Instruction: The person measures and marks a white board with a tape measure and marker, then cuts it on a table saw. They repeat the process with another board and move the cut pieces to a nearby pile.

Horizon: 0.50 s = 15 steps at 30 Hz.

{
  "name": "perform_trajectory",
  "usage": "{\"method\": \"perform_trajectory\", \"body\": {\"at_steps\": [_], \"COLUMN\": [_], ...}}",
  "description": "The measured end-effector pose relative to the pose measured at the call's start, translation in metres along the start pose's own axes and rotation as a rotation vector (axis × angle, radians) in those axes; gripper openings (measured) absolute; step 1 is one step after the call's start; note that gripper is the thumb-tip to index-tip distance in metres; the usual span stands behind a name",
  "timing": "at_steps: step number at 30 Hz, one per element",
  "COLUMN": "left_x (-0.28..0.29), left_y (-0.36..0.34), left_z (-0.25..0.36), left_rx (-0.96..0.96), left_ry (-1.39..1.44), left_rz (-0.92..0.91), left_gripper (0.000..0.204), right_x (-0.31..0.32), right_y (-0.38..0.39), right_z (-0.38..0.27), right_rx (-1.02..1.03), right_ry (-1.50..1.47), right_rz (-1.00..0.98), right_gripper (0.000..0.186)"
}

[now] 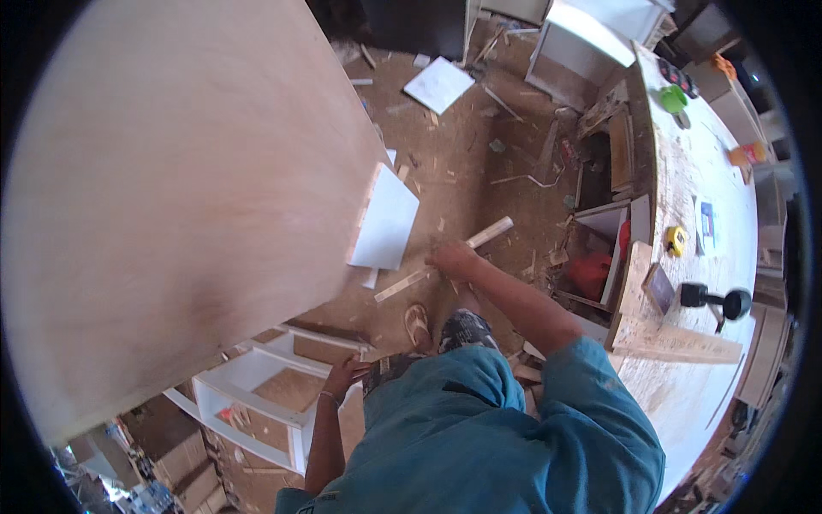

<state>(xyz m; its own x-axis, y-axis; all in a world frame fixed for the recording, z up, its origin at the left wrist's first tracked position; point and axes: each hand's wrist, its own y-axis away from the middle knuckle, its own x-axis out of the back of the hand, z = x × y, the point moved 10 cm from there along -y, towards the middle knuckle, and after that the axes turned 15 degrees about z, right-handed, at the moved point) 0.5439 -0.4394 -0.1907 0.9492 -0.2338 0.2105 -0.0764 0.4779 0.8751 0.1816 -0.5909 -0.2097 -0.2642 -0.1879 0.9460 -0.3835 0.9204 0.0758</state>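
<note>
Wood strip point(492, 233) is gripped in R hand point(452, 259) over floor point(454, 201), off tabletop's point(732, 244) L edge; L hand point(346, 374) is seen nr white frame point(211, 401), finger spread can't be told.

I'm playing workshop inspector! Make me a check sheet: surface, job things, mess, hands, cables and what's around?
Surface: brown floor, littered; white workbench at right, its top marked.
Job's things: wooden strip, in the right hand.
Clutter: yellow tape measure and green cup on the workbench; scraps on the floor.
Hands: right holds the strip; left hand is near a white open frame, grip unclear.
Cables: none certain; a thin bent line on the floor is unclear.
Surroundings: large pale panel at left.
</note>
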Motion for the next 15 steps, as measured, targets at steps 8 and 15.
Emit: {"method": "perform_trajectory", "body": {"at_steps": [8,15], "left_x": [-0.007,-0.021], "left_y": [0.018,0.067], "left_z": [-0.111,-0.146], "left_rx": [-0.071,0.474], "left_ry": [-0.289,0.195], "left_rz": [0.076,0.226], "left_gripper": [0.046,0.045], "right_x": [-0.181,-0.227], "right_y": [-0.101,-0.202], "right_z": [0.053,0.06], "right_rx": [0.237,0.255], "right_ry": [0.054,0.091], "right_rz": [-0.233,-0.193], "right_gripper": [0.016,0.014]}}
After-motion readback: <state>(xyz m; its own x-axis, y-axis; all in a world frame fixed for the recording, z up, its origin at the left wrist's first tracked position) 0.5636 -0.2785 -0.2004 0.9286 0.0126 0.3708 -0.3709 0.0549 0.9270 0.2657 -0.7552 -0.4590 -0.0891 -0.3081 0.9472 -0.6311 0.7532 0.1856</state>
